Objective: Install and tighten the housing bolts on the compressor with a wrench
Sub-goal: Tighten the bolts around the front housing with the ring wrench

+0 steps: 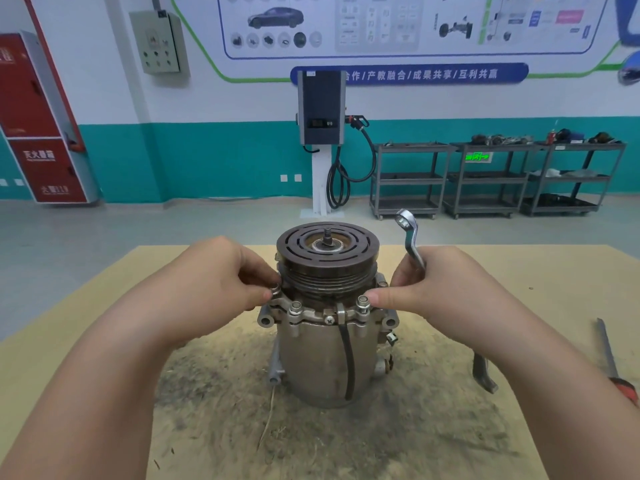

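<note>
The compressor (322,358) stands upright on the stained wooden bench (433,427), its dark grooved pulley (327,252) on top. Bolts sit in the housing flange: one at the front left (295,307), one at the front right (362,301). My left hand (221,271) pinches a bolt (275,289) at the flange's left side between thumb and fingertips. My right hand (436,289) grips a silver ring wrench (410,237), whose ring end points up past the pulley. Its thumb reaches toward the front right bolt.
A screwdriver with a red handle (614,365) lies at the bench's right edge. A dark metal tool (483,374) lies under my right forearm. Beyond the bench are a charging post (322,133) and grey shelf carts (495,178) by the wall.
</note>
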### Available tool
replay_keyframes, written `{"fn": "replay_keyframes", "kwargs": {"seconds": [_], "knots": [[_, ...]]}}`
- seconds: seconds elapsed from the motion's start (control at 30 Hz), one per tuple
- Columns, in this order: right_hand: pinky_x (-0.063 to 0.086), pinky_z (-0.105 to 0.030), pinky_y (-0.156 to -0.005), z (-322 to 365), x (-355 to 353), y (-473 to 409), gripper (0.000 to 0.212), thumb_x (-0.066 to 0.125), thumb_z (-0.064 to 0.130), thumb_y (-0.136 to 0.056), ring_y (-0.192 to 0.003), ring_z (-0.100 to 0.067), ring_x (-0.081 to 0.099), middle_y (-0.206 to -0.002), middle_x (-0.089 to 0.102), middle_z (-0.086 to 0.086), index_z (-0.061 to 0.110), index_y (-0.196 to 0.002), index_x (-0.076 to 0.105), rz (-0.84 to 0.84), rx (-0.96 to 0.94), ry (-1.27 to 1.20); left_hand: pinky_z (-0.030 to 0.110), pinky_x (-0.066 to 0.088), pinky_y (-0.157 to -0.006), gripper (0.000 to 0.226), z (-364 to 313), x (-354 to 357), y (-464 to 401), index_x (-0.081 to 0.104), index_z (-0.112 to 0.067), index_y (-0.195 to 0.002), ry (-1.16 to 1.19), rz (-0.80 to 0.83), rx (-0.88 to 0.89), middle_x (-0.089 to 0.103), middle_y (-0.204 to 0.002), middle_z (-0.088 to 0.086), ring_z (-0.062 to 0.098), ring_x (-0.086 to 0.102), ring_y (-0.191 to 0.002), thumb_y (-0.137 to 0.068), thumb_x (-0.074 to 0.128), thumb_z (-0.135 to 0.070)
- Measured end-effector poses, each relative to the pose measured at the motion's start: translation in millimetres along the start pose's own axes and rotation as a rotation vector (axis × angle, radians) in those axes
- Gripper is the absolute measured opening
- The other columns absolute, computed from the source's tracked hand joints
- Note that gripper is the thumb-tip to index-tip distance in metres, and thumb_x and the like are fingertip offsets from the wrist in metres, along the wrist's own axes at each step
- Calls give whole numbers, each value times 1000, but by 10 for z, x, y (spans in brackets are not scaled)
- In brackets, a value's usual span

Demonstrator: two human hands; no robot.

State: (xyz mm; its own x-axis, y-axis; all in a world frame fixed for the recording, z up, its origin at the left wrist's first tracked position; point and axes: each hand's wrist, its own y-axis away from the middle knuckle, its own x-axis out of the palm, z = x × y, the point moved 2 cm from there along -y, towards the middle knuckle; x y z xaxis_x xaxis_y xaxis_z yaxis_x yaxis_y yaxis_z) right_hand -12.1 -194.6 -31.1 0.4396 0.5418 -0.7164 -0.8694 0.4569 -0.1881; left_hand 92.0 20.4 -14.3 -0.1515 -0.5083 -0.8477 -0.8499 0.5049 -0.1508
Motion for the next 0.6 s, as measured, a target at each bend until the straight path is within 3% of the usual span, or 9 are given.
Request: {"fn": "replay_keyframes", "kwargs": {"seconds": [0.07,0.13,0.2,0.23,0.3,0.37,0.47,0.6], "knots": [[33,-22,-43,-10,-60,18,46,80,55,-66,-37,-3,40,-58,52,4,17,-79,59,32,37,-65,15,48,-71,29,7,-58,25,70,-29,-118,-92,-10,-10,70,-92,-21,0,65,-85,-89,69,-26],[31,-21,-38,-10,-150,57,43,77,50,-73,-38,-7,34,-61,46,1,12,-84,58,106,89,-285,21,50,-69,24,-59,-169,86,69,-33,-114,-83,-200,39,68,-89,-25,-2,64,-82,-90,65,-32],[26,-18,-34,21,-248,121,31,73,36,-77,-39,-8,27,-63,44,-2,8,-84,62,263,143,-602,15,46,-56,11,-213,-232,191,72,-35,-92,176,-440,172,70,-73,-19,-4,64,-67,-87,62,-33],[24,-16,-33,54,-285,166,25,71,32,-76,-38,-6,24,-60,43,-2,7,-81,64,376,149,-726,11,43,-50,9,-323,-211,254,71,-35,-86,345,-472,235,70,-70,-17,-3,62,-59,-85,62,-36],[23,-12,-33,136,-301,266,21,71,29,-81,-36,-4,22,-56,43,0,11,-72,68,641,109,-820,9,40,-46,16,-540,-63,329,70,-35,-90,599,-345,325,69,-65,-11,-1,57,-48,-84,65,-49],[26,-13,-35,189,-229,346,23,66,34,-86,-37,-4,24,-57,44,1,15,-73,70,828,23,-693,13,41,-48,31,-673,140,334,68,-34,-95,711,-159,375,65,-61,-10,0,54,-48,-79,65,-59],[33,-18,-42,205,-54,392,33,54,45,-95,-42,-6,35,-57,48,6,26,-73,70,802,-112,-294,16,39,-51,26,-708,295,288,67,-28,-85,565,-104,457,56,-58,-5,1,49,-53,-78,72,-52],[33,-16,-41,207,-3,392,28,53,39,-94,-42,-4,34,-54,45,8,23,-77,69,811,-116,-289,22,40,-50,16,-627,234,239,65,-23,-78,394,-72,459,61,-62,2,5,49,-53,-88,68,-36]]}}
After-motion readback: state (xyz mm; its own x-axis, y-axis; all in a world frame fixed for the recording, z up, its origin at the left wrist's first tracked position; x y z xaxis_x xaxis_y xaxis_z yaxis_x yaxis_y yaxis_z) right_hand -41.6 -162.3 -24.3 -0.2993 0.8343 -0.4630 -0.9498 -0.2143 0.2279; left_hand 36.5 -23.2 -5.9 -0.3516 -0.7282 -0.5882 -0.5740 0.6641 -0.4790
